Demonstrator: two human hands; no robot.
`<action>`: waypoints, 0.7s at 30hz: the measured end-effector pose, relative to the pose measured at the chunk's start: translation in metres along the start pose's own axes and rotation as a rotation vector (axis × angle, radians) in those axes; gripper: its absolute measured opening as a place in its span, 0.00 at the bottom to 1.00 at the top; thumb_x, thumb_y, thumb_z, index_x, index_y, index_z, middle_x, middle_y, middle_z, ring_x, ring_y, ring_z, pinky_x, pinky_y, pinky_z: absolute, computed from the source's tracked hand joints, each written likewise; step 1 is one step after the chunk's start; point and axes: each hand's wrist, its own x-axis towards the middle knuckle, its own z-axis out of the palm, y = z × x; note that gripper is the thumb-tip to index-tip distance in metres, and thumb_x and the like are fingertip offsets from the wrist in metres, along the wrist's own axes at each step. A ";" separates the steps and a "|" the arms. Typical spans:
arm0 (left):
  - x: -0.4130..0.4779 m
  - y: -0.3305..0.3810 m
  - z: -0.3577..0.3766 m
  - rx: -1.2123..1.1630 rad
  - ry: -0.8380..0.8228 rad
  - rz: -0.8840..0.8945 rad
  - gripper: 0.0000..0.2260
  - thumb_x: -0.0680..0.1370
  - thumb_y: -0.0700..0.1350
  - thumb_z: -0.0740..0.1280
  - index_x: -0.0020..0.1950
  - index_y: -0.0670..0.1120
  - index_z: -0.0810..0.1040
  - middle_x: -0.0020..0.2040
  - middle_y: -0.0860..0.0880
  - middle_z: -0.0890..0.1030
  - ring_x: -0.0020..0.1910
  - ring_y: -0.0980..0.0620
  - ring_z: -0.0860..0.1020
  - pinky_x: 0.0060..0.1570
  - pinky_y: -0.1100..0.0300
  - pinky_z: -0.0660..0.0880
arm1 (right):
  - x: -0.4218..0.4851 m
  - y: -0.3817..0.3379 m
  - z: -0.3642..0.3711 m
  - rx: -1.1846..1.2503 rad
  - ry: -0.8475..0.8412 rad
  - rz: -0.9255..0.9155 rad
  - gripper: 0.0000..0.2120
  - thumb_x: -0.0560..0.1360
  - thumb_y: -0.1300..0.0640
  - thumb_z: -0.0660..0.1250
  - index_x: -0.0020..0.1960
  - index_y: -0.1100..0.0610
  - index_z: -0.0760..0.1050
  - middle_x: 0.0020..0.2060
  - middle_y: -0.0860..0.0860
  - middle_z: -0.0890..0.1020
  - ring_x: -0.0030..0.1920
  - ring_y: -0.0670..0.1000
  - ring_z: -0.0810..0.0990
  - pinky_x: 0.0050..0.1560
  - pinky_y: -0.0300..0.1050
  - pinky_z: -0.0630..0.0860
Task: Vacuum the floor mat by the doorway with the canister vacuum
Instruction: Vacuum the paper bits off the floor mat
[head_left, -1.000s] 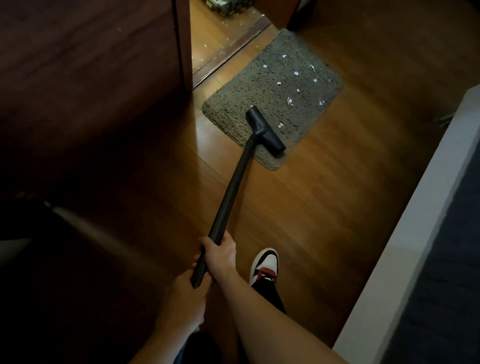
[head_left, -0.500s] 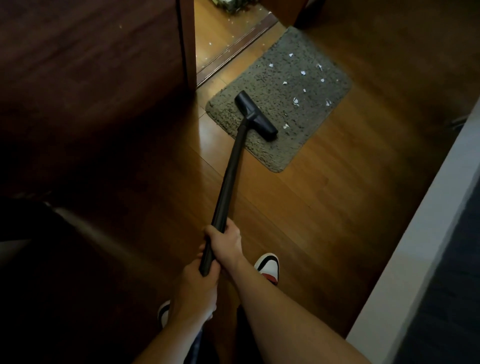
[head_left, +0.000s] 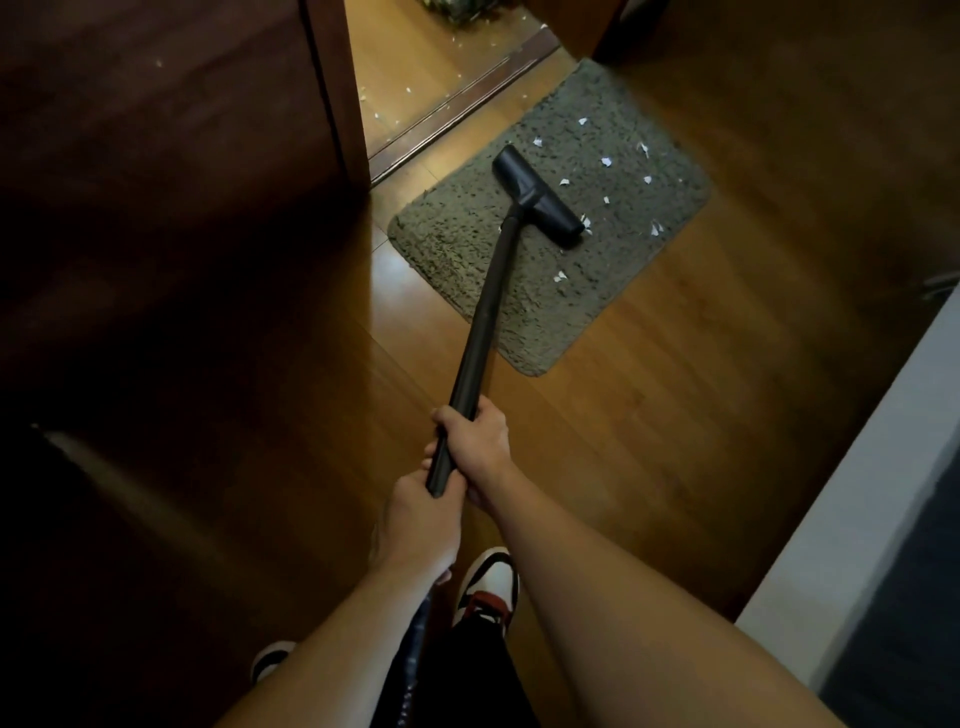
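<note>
A grey shaggy floor mat (head_left: 457, 249) lies on the wooden floor by the doorway, with several white paper scraps (head_left: 605, 162) scattered over its right half. The black vacuum wand (head_left: 485, 322) runs from my hands up to its black floor nozzle (head_left: 537, 196), which rests on the middle of the mat. My right hand (head_left: 478, 447) grips the wand higher up. My left hand (head_left: 421, 525) grips the wand's lower end just below it. The canister itself is out of view.
A dark wooden door (head_left: 171, 156) stands at the left beside the door sill (head_left: 457, 104), with more white scraps on the floor beyond. A white-edged piece of furniture (head_left: 852, 519) borders the right. My shoes (head_left: 488, 587) stand on the wooden floor below my hands.
The nozzle has slid further onto the mat, from its near-left edge toward the middle and the scraps. Both hands moved forward with the wand, and my feet shifted.
</note>
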 end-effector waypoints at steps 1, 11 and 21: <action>0.004 0.006 0.003 0.000 -0.002 0.001 0.14 0.81 0.55 0.60 0.43 0.50 0.78 0.29 0.47 0.78 0.23 0.48 0.76 0.27 0.55 0.77 | 0.005 -0.005 -0.004 -0.006 0.005 -0.004 0.11 0.79 0.62 0.68 0.59 0.60 0.69 0.36 0.57 0.76 0.26 0.52 0.78 0.28 0.46 0.79; 0.007 0.002 -0.008 0.105 0.042 0.025 0.16 0.82 0.56 0.58 0.42 0.49 0.78 0.30 0.46 0.80 0.22 0.50 0.77 0.24 0.61 0.73 | 0.004 -0.005 0.010 -0.010 0.014 0.013 0.11 0.79 0.62 0.67 0.60 0.60 0.69 0.37 0.57 0.76 0.25 0.50 0.79 0.28 0.46 0.79; -0.031 -0.083 -0.056 0.018 0.040 -0.055 0.14 0.82 0.55 0.58 0.44 0.49 0.78 0.32 0.46 0.78 0.23 0.50 0.74 0.22 0.61 0.70 | -0.059 0.059 0.067 -0.005 -0.026 0.075 0.14 0.80 0.60 0.66 0.64 0.57 0.67 0.38 0.56 0.78 0.27 0.50 0.80 0.32 0.49 0.82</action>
